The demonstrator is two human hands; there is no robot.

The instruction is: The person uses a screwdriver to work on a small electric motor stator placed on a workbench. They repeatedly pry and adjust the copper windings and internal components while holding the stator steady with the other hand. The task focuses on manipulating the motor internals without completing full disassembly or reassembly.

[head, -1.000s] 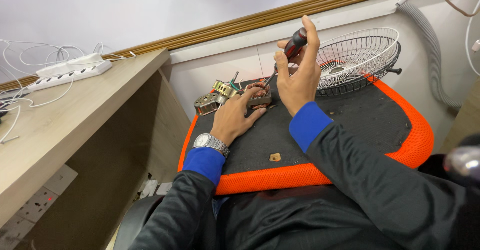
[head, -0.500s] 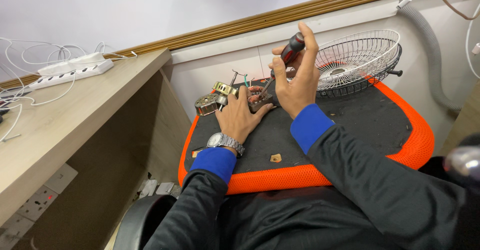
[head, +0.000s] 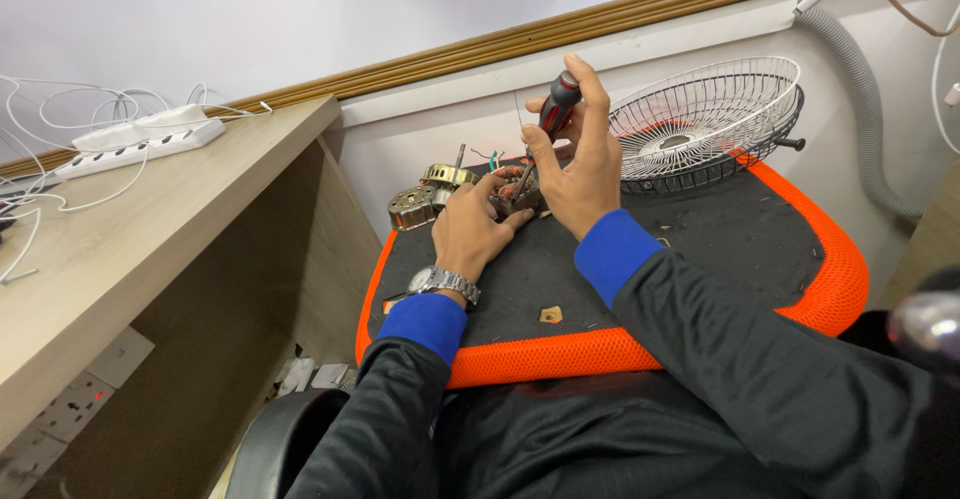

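In the head view, the right hand [head: 583,164] is closing its grip around a screwdriver [head: 551,124] with a red and black handle, holding it nearly upright with the shaft pointing down into a small metal motor part [head: 516,196]. That part is sitting on the black pad of an orange-rimmed cushion [head: 600,344] across the person's lap, just above the middle of the picture. The left hand [head: 478,227] is pressing down on the part from its 8 o'clock side, fingers curled over it and gripping it in place; a silver wristwatch [head: 443,283] is showing at the wrist. At 9 o'clock from the part, a round metal motor housing [head: 428,195] is lying near the cushion's edge. At 2 o'clock, a white wire fan guard [head: 708,119] is resting tilted on the cushion. A white power strip [head: 140,137] is lying on the wooden desk [head: 120,249] at far left.
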